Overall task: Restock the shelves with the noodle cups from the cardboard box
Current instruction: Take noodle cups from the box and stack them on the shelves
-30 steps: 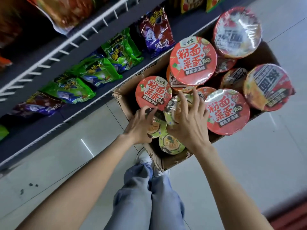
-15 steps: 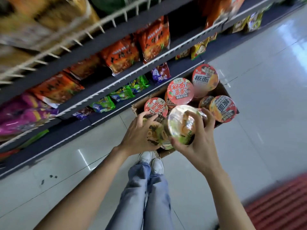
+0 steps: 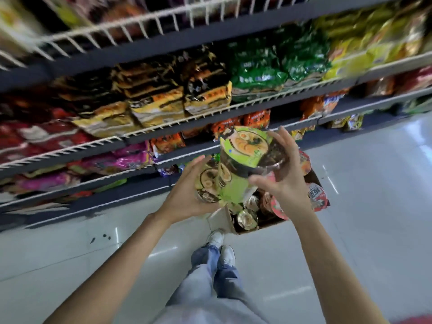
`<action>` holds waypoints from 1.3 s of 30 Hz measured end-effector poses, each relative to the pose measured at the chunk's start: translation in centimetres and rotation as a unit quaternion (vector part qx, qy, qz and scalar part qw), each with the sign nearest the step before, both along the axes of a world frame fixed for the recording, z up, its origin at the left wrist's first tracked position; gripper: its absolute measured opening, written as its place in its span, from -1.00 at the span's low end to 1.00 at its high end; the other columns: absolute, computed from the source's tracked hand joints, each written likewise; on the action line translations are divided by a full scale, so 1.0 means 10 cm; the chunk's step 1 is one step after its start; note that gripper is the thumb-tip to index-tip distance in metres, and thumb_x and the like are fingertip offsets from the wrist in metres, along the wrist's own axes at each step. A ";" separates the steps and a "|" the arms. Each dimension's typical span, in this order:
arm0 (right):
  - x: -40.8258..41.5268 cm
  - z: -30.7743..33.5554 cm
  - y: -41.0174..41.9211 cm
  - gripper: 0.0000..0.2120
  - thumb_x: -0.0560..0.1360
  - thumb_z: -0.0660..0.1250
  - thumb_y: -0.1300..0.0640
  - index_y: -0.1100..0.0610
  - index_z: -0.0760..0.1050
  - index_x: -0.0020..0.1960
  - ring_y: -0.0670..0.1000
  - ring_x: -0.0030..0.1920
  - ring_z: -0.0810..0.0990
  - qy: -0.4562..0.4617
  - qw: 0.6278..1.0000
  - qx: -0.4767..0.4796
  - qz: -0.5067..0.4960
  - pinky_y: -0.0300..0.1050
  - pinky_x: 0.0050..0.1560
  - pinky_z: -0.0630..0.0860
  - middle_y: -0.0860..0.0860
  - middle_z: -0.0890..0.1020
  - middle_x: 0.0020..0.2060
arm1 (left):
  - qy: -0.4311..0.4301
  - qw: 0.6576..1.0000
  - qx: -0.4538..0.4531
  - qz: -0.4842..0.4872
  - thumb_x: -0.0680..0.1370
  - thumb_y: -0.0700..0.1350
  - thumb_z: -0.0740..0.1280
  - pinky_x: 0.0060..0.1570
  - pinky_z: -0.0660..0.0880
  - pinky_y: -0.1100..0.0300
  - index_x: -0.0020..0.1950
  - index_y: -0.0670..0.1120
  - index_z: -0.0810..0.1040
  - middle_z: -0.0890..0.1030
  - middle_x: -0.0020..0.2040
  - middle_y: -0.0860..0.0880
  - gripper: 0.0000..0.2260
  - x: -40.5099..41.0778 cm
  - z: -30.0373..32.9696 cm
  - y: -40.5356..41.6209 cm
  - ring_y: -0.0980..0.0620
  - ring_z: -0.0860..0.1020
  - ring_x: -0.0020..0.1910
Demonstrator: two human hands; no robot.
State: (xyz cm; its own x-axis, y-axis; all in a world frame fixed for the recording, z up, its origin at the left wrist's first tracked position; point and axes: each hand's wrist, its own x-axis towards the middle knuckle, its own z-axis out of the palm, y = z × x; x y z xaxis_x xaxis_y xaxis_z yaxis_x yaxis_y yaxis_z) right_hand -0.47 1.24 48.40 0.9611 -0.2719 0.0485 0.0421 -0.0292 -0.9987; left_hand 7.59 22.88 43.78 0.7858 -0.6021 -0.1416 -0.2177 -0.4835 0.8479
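Green noodle cups (image 3: 236, 169) (stacked, two at least) clasped between left hand (image 3: 187, 195) at 9 o'clock and right hand (image 3: 286, 176) at 3, above cardboard box (image 3: 224, 220), before shelves (image 3: 163, 127).

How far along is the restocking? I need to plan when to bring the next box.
Early, it seems. No noodle cups show on the shelves, which hold only packets. In hand: the left hand and right hand each carry green cups lifted above the cardboard box. Left: several red-lidded cups and others remain in the box.
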 end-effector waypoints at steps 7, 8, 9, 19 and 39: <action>0.43 0.88 0.78 0.01 0.33 0.53 0.13 -0.06 -0.07 0.54 -0.06 0.40 0.38 -0.048 0.989 0.036 0.137 0.05 0.36 0.38 -0.04 0.32 0.43 | -0.063 0.980 -0.089 0.168 0.10 0.38 0.51 0.36 0.33 0.17 0.46 0.17 0.21 0.38 0.41 0.13 0.01 -0.10 0.97 0.70 0.19 0.36 0.38; 0.50 1.04 0.89 0.02 0.34 0.52 0.19 -0.09 -0.09 0.54 -0.05 0.37 0.41 -0.059 0.985 0.031 0.161 0.06 0.35 0.40 -0.02 0.36 0.40 | -0.082 0.973 -0.104 0.189 0.10 0.36 0.53 0.33 0.32 0.29 0.44 0.20 0.21 0.40 0.38 0.21 -0.02 -0.10 1.13 0.82 0.25 0.36 0.36; 0.56 1.23 1.00 0.02 0.33 0.50 0.23 -0.11 -0.10 0.53 -0.07 0.34 0.44 -0.073 0.981 0.028 0.179 0.02 0.32 0.44 -0.02 0.40 0.37 | -0.108 0.965 -0.114 0.208 0.11 0.32 0.54 0.27 0.31 0.41 0.42 0.21 0.22 0.40 0.34 0.30 -0.05 -0.11 1.30 0.93 0.32 0.36 0.33; 1.37 2.99 2.15 -0.20 0.30 0.51 0.06 0.09 0.20 0.43 0.00 0.17 0.59 -0.216 0.940 0.087 0.249 -0.12 0.08 0.57 0.03 0.56 0.21 | -0.368 0.870 -0.115 0.308 0.21 0.28 0.51 0.32 0.33 0.26 0.50 0.11 0.20 0.39 0.38 0.19 -0.06 0.21 3.21 1.99 0.25 0.35 0.35; 3.74 4.74 4.17 -0.09 0.16 0.62 -0.14 0.18 0.25 0.31 -0.02 0.14 0.57 -0.318 0.944 -0.018 0.085 0.02 0.24 0.50 0.05 0.56 0.15 | -0.371 0.852 -0.238 0.283 0.08 0.24 0.57 0.25 0.45 0.00 0.44 0.03 0.28 0.54 0.23 0.07 -0.01 2.86 4.81 3.48 0.10 0.52 0.19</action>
